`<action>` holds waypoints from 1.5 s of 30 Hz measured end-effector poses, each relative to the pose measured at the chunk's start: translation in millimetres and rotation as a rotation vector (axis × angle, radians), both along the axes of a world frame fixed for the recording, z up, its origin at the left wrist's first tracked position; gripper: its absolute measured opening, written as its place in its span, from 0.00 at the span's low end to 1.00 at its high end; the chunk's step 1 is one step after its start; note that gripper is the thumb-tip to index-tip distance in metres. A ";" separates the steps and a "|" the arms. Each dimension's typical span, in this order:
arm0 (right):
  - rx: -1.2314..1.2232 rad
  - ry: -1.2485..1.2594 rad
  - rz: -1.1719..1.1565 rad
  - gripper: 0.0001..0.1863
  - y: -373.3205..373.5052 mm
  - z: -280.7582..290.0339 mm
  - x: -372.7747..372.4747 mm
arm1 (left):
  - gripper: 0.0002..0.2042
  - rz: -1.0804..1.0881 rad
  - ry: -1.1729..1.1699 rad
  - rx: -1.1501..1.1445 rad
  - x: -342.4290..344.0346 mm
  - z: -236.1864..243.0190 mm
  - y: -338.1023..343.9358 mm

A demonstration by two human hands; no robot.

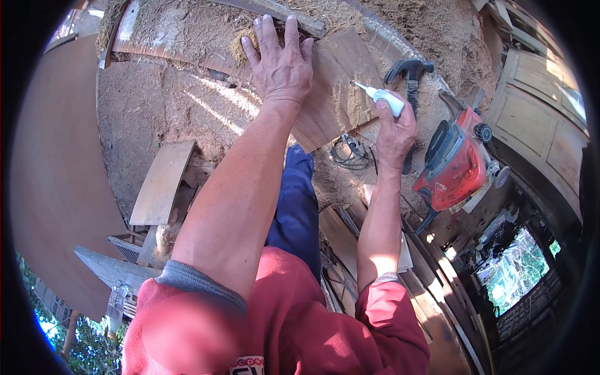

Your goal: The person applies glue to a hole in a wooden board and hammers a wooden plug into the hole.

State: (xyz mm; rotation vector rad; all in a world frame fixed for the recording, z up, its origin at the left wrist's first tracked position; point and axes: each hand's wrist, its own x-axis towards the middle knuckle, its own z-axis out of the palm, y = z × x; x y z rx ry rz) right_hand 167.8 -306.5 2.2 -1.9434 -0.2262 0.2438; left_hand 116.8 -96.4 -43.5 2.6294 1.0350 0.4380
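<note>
My right hand [397,139] is wrapped around a small white squeeze bottle [390,102] with a thin pointed nozzle. That nozzle points left, over a brown wooden board [325,115] with sawdust scattered on its surface. Fingers spread and palm down, my left hand [282,72] lies at the board's upper left edge. Beside its fingertips is a clump of sawdust or shavings [242,45]. A claw hammer [410,70] lies just beyond the bottle, its handle partly hidden behind my right hand.
A red power planer [453,172] sits at the right, near a panelled wooden door [537,103]. Coiled cable [351,153] lies below the board. Long planks [431,294] lie at lower right. A loose plank [164,181] and a large brown panel [59,175] stand left.
</note>
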 end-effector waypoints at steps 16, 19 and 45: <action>-0.042 -0.022 0.023 0.13 2.1 -1.4 2.1 | 0.26 -0.006 -0.011 0.009 0.1 -2.0 0.0; -0.047 -0.017 0.031 0.13 1.0 -2.4 1.6 | 0.26 -0.007 0.001 0.006 -0.9 -2.8 -0.3; -0.062 0.002 0.091 0.14 -10.1 -0.1 3.1 | 0.27 0.032 0.043 0.023 -0.5 16.9 -3.0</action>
